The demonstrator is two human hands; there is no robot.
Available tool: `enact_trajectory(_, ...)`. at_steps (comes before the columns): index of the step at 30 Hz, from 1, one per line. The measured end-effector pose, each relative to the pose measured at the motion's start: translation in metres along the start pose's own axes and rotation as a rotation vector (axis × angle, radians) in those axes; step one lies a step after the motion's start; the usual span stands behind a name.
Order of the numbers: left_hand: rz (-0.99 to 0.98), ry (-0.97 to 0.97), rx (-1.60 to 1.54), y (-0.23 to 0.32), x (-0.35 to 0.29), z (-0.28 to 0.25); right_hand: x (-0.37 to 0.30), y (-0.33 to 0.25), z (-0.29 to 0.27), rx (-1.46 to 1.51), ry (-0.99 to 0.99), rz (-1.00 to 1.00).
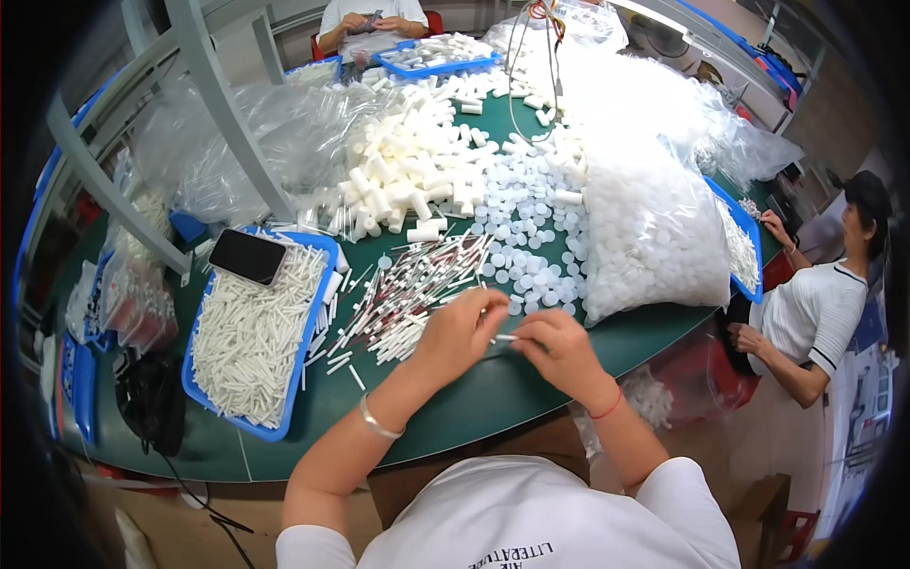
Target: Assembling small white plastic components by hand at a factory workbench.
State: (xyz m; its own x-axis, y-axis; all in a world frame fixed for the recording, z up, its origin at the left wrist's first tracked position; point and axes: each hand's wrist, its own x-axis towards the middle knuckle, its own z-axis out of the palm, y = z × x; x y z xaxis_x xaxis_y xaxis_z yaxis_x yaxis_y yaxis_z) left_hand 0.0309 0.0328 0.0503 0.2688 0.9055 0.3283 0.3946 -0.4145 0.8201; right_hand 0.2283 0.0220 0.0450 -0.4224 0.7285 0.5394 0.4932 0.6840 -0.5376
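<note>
Over the near edge of the green table, my two hands meet with fingertips close together. My right hand (559,349) pinches a short thin white stick (506,338) that points toward my left hand (460,334). The left fingers are curled and drawn together beside the stick's other end; what they hold is hidden. Just beyond my left hand lies a loose heap of thin reddish-brown rods with white ends (408,294). Past my fingertips spread many small translucent round discs (536,270). Behind the rods rises a pile of white foam cylinders (393,180).
A blue tray (313,356) of short white sticks stands left, a black phone (246,256) on top. A large clear bag (654,237) of discs bulges at right. Grey metal posts (232,104) rise at left. One person (806,313) sits right; another (370,19) works across the table.
</note>
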Motion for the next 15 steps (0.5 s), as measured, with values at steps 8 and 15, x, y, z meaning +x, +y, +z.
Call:
enact_trajectory(8,0.173,-0.039,0.303,-0.043,0.039,0.041,-0.009,0.020,-0.021,0.362,0.142,0.514)
enact_trajectory(15,-0.388,-0.131,-0.415,-0.011,0.015,0.011,0.000,0.017,-0.015,0.936,0.367,0.627)
